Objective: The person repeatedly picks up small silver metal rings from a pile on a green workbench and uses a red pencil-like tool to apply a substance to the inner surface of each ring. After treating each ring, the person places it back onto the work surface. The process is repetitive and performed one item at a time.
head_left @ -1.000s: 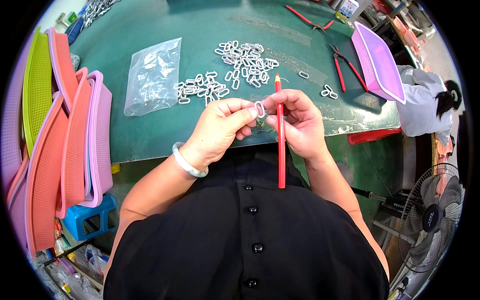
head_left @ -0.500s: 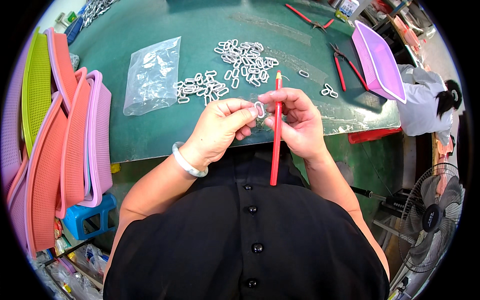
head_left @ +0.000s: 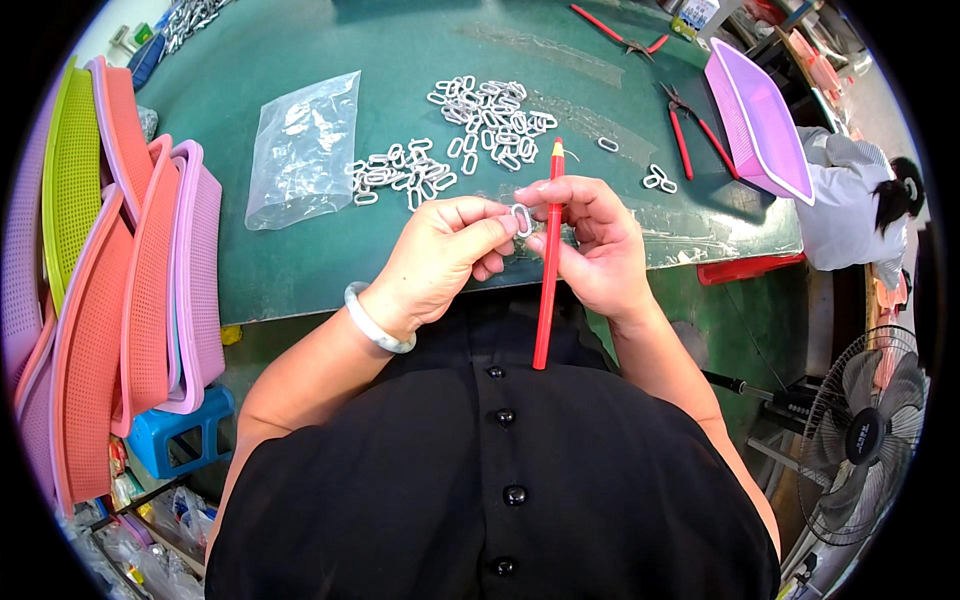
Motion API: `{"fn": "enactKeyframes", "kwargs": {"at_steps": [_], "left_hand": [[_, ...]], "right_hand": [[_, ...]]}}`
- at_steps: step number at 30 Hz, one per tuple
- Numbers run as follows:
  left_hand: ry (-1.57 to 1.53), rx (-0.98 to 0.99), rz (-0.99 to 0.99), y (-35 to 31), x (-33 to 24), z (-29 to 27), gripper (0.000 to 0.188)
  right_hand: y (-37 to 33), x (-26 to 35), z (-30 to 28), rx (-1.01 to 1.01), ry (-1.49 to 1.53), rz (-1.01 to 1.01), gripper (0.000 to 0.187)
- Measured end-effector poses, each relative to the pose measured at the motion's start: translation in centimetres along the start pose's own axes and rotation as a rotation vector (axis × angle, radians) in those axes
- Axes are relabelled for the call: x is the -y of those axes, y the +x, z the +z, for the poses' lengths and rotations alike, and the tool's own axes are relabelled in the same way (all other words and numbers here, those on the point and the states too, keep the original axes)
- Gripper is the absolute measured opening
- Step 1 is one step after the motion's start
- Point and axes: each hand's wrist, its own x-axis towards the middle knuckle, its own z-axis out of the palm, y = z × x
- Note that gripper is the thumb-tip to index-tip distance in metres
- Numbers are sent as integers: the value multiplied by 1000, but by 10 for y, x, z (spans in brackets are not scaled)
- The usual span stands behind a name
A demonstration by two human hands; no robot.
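Observation:
My left hand (head_left: 435, 255) is closed, pinching a small silver oval link (head_left: 522, 221) between thumb and forefinger just above the table's near edge. Facing it, my right hand (head_left: 602, 245) has a red grease pencil (head_left: 547, 290) held steeply tilted between its fingers, with the pale tip up and the lower end by my black shirt. The right thumb and forefinger sit close to the link's right side; whether they touch it I cannot tell. Beyond my hands lie two loose heaps of similar links, a larger heap (head_left: 492, 122) and a smaller heap (head_left: 408, 174).
A clear plastic bag (head_left: 303, 150) lies left of the links. Red-handled pliers (head_left: 681, 140) and a purple basket (head_left: 762, 130) are at right, a few stray links (head_left: 658, 180) nearer. Stacked baskets (head_left: 195, 270) stand at far left. A fan (head_left: 865, 435) and another person (head_left: 850, 205) are at right.
The red pencil's lower end has swung slightly left, so it tilts more. Both hands stay almost in place, the link still in my left fingers.

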Motion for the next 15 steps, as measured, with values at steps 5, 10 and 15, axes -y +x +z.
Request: {"fn": "enactKeyframes", "kwargs": {"at_steps": [5,10,15], "left_hand": [[-6,13,0,1,1,-1,15],[-17,28,-5,1,1,-2,16],[-16,28,-4,2,1,-3,16]], "right_hand": [[0,1,0,0,0,5,33],[0,-1,-1,-9,2,-2,33],[1,-1,-1,-9,9,2,33]]}}
